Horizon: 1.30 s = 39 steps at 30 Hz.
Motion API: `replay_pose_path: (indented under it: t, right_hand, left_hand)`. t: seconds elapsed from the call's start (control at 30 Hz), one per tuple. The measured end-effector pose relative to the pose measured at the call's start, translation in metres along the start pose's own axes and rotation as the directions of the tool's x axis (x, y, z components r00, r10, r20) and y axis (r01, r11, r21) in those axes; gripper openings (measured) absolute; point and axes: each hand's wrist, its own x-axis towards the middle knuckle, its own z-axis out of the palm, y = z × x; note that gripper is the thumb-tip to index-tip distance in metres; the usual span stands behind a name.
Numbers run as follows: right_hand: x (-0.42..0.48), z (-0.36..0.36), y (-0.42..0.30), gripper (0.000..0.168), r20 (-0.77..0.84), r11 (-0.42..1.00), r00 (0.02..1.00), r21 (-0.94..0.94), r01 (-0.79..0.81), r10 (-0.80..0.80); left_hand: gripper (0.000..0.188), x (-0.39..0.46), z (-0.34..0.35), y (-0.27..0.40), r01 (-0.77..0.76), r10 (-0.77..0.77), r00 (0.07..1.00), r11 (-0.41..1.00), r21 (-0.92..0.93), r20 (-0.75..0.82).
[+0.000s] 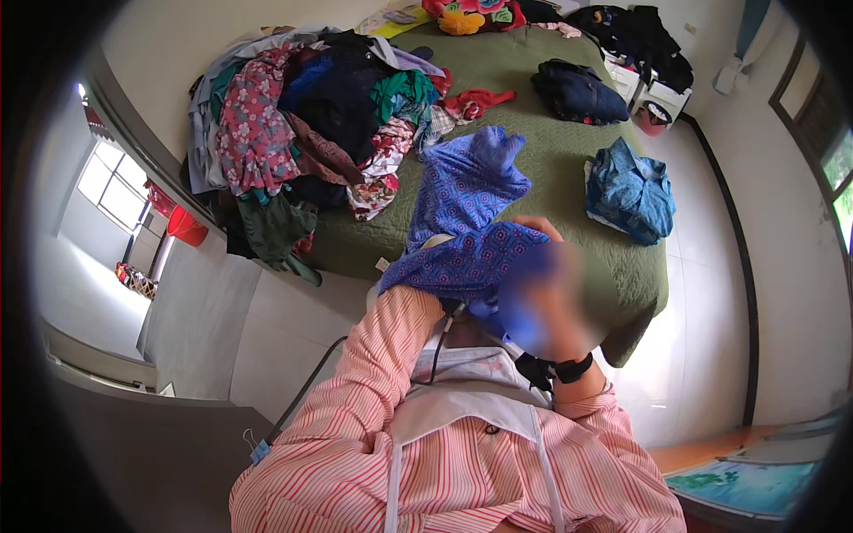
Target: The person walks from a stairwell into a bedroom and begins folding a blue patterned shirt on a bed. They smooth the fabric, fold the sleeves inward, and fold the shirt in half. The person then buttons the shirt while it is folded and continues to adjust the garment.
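Note:
A blue patterned garment [473, 180] stretches from the near side of the bed towards my body, partly bunched and folded over itself. My right hand [556, 266] grips its right side, with some fingers showing at the cloth's upper edge. Part of this hand and the fabric beside it is blurred. My left forearm, in a striped sleeve [393, 326], reaches under the left end of the garment. The cloth covers my left hand, so its fingers are out of sight.
A large heap of mixed clothes [320, 113] lies at the bed's left. On the green quilted bedspread [560, 166] rest a folded dark garment [580, 92] and a teal patterned pile [633, 190] at the right edge. Black clothes [643, 43] lie over white drawers [623, 83]. A cable [436, 360] hangs before me.

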Motion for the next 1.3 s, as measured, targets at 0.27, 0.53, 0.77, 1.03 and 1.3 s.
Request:
replay_pose_path:
  t: [0.27, 0.53, 0.77, 1.03, 1.3]
  right_hand:
    - [0.002, 0.000, -0.001, 0.069, 0.007, 0.992, 0.999, -0.112, 0.053, -0.053]
    - [0.032, -0.015, 0.056, 0.028, -0.054, 0.934, 0.992, 0.345, -0.090, 0.115]
    - [0.024, -0.165, 0.144, 0.026, -0.385, 0.722, 0.886, 0.687, 0.087, 0.260]
    - [-0.031, -0.118, 0.135, 0.026, -0.238, 0.788, 0.890, 0.587, -0.187, 0.388]
    - [-0.075, -0.025, 0.118, 0.026, 0.225, 0.875, 0.898, 0.232, -0.425, 0.377]
  left_hand:
    - [0.039, -0.036, -0.018, 0.015, 0.059, -0.050, 0.998, 0.966, -0.253, 0.043]
    - [0.043, -0.114, -0.045, 0.034, 0.184, -0.113, 0.972, 0.915, -0.359, 0.208]
    - [0.054, -0.227, -0.128, 0.103, 0.331, -0.211, 0.897, 0.903, -0.275, 0.388]
    - [0.029, -0.260, -0.344, 0.071, 0.129, -0.061, 0.748, 0.990, 0.055, -0.661]
    - [0.030, -0.231, -0.138, 0.075, 0.021, -0.045, 0.996, 0.954, 0.298, 0.075]
